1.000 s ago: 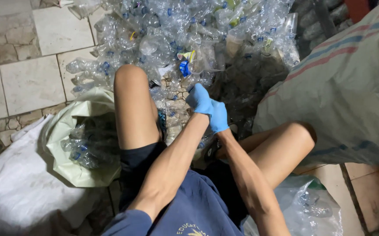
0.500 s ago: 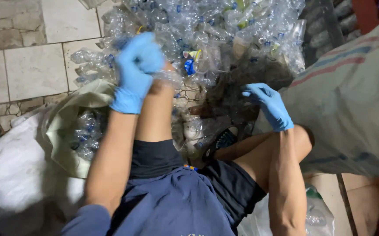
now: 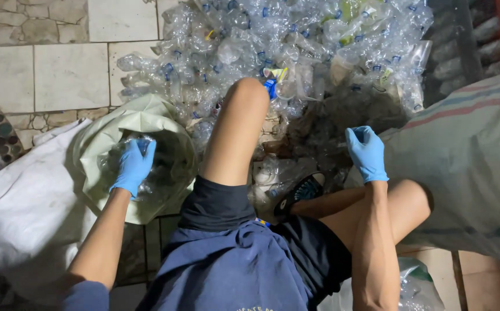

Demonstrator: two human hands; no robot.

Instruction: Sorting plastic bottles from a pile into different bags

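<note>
Two hands: both are seen in blue gloves, well apart, one on each side of the raised knee (image 3: 244,115).
Left hand (image 3: 133,165): it is held over the mouth of the pale green bag (image 3: 140,124), fingers curled around a crushed clear bottle (image 3: 124,151); the bottle is pinched against the palm, right at the bag's opening.
Right hand (image 3: 367,151): it is lowered at the edge of the bottle pile (image 3: 296,52), fingers bent loosely and close together; whether anything is gripped can't be told, since the stuff under it is dark and blurry.
Bottle pile: a big heap of squashed clear plastic bottles, many with blue caps, is spread over the floor ahead of the knees, between the green bag and the striped sack (image 3: 469,155).
Green bag: it is lying open on the floor to the left, with more clear bottles seen inside.
White sack (image 3: 25,207): it is bunched up just beside the green bag, at the lower left.
Striped sack: a large grey woven one with red and blue stripes, bulging on the right, touching the bent right leg.
Small clear bag (image 3: 417,288): it is tucked at the bottom right, with bottles in it.
Floor (image 3: 65,75): pale tiles are seen at the upper left.
Sandal (image 3: 303,190): dark, seen between the legs, near the pile's edge.
</note>
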